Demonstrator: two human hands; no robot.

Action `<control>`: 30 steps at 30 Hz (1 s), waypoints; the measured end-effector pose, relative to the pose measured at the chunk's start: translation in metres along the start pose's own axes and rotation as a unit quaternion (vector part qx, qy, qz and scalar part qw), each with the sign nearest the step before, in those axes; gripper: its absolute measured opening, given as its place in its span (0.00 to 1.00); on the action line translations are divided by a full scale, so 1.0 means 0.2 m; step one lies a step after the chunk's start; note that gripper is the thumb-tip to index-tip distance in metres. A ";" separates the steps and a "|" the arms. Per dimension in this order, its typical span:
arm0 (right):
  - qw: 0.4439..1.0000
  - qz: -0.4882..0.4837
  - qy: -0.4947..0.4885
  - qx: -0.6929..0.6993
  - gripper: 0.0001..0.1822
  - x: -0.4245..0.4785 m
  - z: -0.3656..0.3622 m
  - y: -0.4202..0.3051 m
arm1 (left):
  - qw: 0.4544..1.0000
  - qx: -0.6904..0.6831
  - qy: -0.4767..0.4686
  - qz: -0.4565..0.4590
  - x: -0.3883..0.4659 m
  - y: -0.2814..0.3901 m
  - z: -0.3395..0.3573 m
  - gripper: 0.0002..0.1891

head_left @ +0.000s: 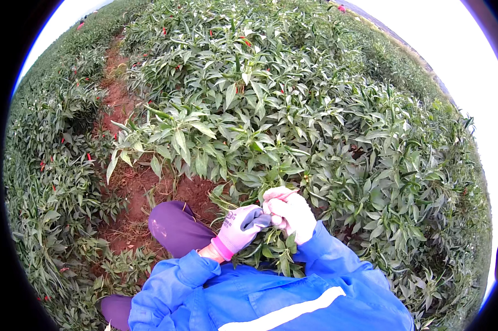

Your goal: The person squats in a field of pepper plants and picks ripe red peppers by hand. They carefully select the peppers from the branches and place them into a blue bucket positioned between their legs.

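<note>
My left hand (242, 226), in a pale pink glove with a grey coated palm and a bright pink cuff, has its fingers curled. Its fingertips meet those of my right hand (289, 212), which wears a whitish knit glove. Both hands are together just in front of my body, in among the leaves of a chilli pepper plant (284, 252). Whatever may be between the fingers is hidden by the gloves. Ahead of the hands, a leafy chilli branch (182, 132) leans left over the soil, bearing a green chilli pepper (158, 111).
Dense chilli plants (377, 165) spread ahead and to the right. Red chillies (245, 40) show among the leaves. A strip of reddish bare soil (118, 97) runs between rows on the left. My knee in purple trousers (174, 227) is bent beside the left hand. Distant people (342, 8) appear near the horizon.
</note>
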State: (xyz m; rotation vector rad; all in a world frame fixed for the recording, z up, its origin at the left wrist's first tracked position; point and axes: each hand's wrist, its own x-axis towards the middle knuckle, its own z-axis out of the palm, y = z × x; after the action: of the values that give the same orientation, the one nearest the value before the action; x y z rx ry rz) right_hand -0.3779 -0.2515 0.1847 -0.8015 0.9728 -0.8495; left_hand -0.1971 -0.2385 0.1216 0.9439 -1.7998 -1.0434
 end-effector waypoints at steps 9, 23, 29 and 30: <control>0.985 0.036 -0.138 0.097 0.13 0.01 -0.21 0.10 | 0.994 0.031 -0.027 0.101 0.01 0.01 0.06 0.10; 0.993 -0.074 0.011 0.091 0.20 0.05 -0.22 0.16 | 0.999 -0.039 0.005 -0.026 -0.05 -0.14 0.05 0.10; 0.991 0.052 0.002 -0.126 0.12 -0.03 -0.08 0.10 | 0.999 0.043 -0.029 -0.012 -0.04 -0.11 0.02 0.09; 0.987 0.049 0.021 -0.152 0.11 -0.03 -0.06 0.09 | 0.998 0.053 -0.020 0.011 -0.04 -0.10 0.02 0.09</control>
State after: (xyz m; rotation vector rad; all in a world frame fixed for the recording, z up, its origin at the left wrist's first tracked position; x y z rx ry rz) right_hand -0.3853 -0.2405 0.1666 -0.9902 1.1875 -0.6433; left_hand -0.1943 -0.2381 0.0992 0.9711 -1.9101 -0.9687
